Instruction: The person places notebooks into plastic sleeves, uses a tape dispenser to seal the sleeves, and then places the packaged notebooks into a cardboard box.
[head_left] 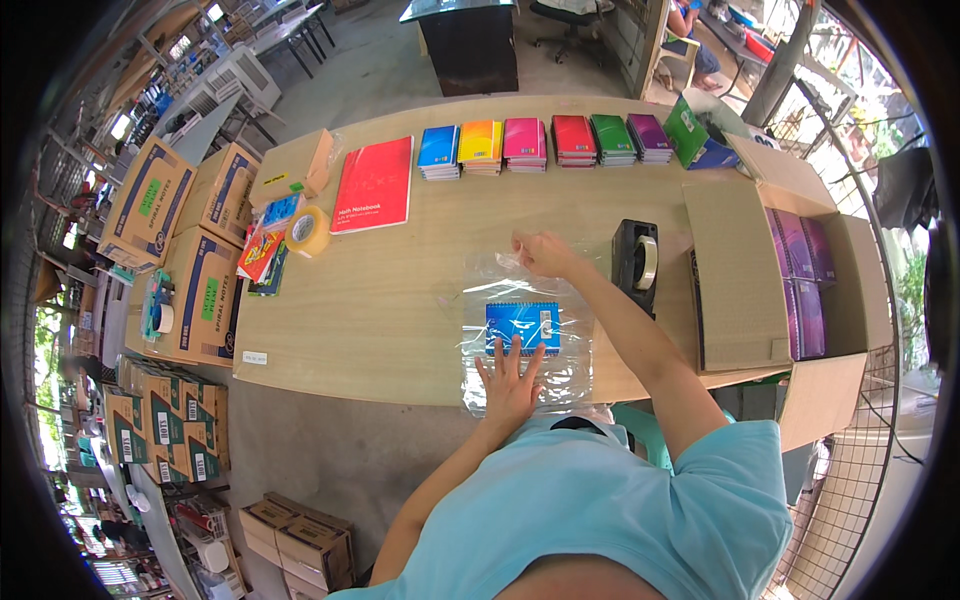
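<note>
Flatly open, left hand [510, 388] on plastic-covered blue notebook [520, 326]; right hand [541, 255] at clear bag [576, 372], far edge, grip unclear.

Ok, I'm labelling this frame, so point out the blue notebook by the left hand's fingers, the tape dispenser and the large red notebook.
Blue notebook [521, 324]: head view, on its front cover.
Tape dispenser [626, 266]: head view, on its black body.
Large red notebook [373, 186]: head view, on its cover.

Left fingers [513, 362] hide part of the blue notebook [515, 322].
</note>
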